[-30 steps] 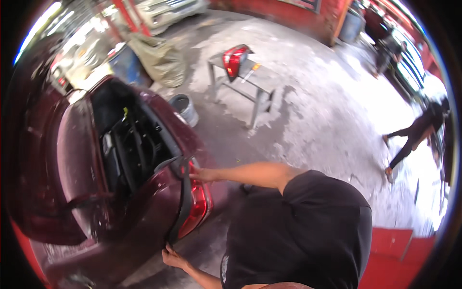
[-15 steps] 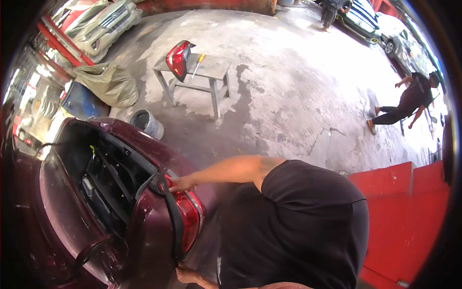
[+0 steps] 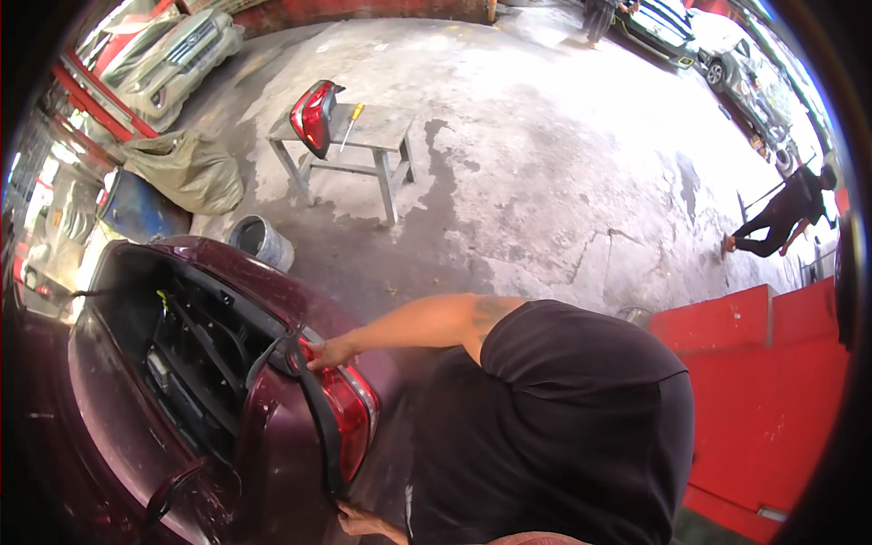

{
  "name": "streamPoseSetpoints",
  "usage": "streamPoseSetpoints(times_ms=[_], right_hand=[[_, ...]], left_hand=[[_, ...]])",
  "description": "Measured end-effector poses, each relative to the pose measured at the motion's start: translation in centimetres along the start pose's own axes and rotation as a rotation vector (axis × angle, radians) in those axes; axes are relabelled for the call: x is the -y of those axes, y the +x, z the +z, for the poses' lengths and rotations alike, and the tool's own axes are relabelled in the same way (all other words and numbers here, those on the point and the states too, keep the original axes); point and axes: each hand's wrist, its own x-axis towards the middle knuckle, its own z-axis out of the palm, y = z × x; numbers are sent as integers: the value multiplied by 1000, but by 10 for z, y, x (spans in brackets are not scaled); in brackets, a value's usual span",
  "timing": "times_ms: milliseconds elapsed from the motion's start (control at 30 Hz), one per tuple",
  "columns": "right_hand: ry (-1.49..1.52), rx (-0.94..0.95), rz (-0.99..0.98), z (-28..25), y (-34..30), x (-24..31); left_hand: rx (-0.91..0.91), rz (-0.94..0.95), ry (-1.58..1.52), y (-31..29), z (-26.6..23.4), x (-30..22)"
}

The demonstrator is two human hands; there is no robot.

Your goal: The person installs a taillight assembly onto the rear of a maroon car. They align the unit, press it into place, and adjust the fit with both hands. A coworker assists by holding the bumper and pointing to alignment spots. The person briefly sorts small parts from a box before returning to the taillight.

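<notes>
Running lengthwise down the maroon car's (image 3: 286,445) rear corner, the red tail lamp (image 3: 352,409) has its long axis slanting from its upper end, beside the dark opening (image 3: 195,341), down and slightly rightward to its lower end; its red face is turned right, away from the car. A dark strip (image 3: 318,409) follows its left edge. The right hand (image 3: 331,352) lies over the upper end, fingers partly extended and touching the lens; whether they grip it, I cannot tell. The left hand (image 3: 356,520) is at the strip's bottom end, fingers bent, its hold too hidden to judge.

Inside the opening are black bars and a small yellow-green piece (image 3: 163,300). Just beyond the car, a grey bucket (image 3: 263,243) stands upright, mouth uncovered, contents unclear. Near it, a pale sack (image 3: 191,173) leans by a blue drum (image 3: 145,211), whose inside is hidden.

Farther off, a grey counter (image 3: 380,130) carries a second lamp (image 3: 313,120), long axis roughly upright in view, lower end overhanging the near edge. Beside it, a screwdriver (image 3: 352,125) has its yellow handle pointing away, shaft toward the car.
</notes>
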Motion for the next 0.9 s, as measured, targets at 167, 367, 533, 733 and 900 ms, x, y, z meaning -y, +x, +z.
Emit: streamPoseSetpoints(times_ms=[167,367,533,733,900], right_hand=[[-65,-37,-99,-8,27,-17],[-66,209,-227,-41,5,-2],[-421,-71,-515,-55,29,-4],[-705,324,-701,-64,41,58],[-1232,324,-940,-93,70,78]], left_hand=[[146,-287,-376,7,23,38],[51,-629,-551,4,18,-20],[-25,-767,-876,-114,47,-32],[-153,-1318,-788,-351,129,-44],[-564,-1659,-697,-453,173,-77]])
